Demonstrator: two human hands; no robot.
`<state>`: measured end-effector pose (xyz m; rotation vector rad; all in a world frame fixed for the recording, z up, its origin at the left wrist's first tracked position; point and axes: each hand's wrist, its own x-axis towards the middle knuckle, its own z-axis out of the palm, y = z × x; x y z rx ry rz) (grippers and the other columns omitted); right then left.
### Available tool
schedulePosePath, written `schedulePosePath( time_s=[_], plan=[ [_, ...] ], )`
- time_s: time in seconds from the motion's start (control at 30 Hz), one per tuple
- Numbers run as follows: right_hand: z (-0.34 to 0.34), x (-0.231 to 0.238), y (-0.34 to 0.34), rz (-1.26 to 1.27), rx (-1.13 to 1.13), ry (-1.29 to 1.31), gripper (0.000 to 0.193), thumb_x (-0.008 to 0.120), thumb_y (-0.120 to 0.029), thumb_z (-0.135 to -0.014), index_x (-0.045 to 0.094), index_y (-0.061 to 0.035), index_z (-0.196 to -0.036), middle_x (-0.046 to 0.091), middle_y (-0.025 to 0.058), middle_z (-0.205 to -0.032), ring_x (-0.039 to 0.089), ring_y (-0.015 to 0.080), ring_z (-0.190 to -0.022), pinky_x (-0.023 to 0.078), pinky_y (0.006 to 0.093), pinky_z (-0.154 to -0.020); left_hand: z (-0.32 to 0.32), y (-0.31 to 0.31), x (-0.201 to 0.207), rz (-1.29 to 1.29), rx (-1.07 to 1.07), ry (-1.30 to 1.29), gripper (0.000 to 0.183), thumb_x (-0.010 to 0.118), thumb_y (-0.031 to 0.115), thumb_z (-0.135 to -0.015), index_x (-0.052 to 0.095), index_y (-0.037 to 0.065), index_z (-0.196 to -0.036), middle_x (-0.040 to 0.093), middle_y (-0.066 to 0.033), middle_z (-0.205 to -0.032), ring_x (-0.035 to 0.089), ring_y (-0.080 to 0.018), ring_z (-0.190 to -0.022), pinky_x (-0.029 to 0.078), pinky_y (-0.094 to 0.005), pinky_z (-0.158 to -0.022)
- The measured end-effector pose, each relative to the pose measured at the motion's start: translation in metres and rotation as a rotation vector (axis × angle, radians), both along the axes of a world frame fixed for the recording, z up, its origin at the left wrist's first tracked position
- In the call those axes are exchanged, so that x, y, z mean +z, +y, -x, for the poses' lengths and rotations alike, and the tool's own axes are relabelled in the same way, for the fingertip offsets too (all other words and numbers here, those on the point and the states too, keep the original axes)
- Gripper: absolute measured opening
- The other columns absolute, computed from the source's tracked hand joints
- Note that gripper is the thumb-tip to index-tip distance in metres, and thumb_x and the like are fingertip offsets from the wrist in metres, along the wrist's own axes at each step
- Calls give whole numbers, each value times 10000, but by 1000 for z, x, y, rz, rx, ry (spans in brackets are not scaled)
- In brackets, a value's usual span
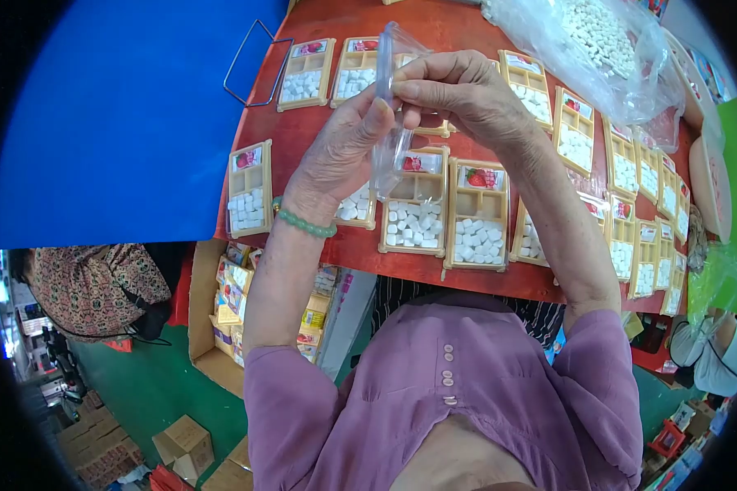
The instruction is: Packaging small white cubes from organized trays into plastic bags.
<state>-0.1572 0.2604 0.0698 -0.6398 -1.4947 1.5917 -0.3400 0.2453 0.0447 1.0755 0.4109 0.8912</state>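
A thin clear plastic cover (382, 151) is held up on edge above the red table. Its near side rests in my left hand (344, 147), which has the thumb raised along it. From the other side, my right hand (467, 94) pinches the cover near its upper part, with thumb and forefinger together. Below the hands stand cream compartment trays; one tray (415, 200) has white cube-like pieces (418, 224) in its large compartment and a strawberry-picture card at the top. Another such tray (477, 214) stands beside it.
More filled trays (250, 188) stand in rows on the red table (291, 139). A clear bag of white pieces (598, 37) lies at the far right. A wire stand (258, 65) is at the left edge. Below, a cardboard box (205, 327) holds packed trays; another person (98, 290) sits left.
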Motion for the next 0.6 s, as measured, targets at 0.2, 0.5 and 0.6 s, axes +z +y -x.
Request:
schedulePosePath(
  time_s=[0.2,0.5,0.6],
  plan=[
    [-3,-6,5,-12,7,1,186,641,-192,-878,692,-42,-975,695,58,-798,662,78,-685,485,185,-558,-1,4,-6,42,-8,-27,634,649,493,-804,494,53,-1234,565,17,-958,563,-87,-951,503,-294,-887],
    [-9,-1,13,-101,-44,-167,159,668,-142,-846,679,-24,-952,660,31,-787,629,76,-703,481,197,-617,-4,10,-3,-14,12,108,818,691,523,-750,420,10,-1326,567,-67,-1070,563,-152,-1045,481,-293,-912],
    [-11,-2,16,-110,-31,-182,162,675,-157,-833,674,-29,-933,654,23,-812,619,71,-742,490,217,-678,-6,13,-5,-66,34,149,835,697,536,-738,424,3,-1320,556,-86,-1108,555,-178,-1080,473,-297,-914]
  ],
)
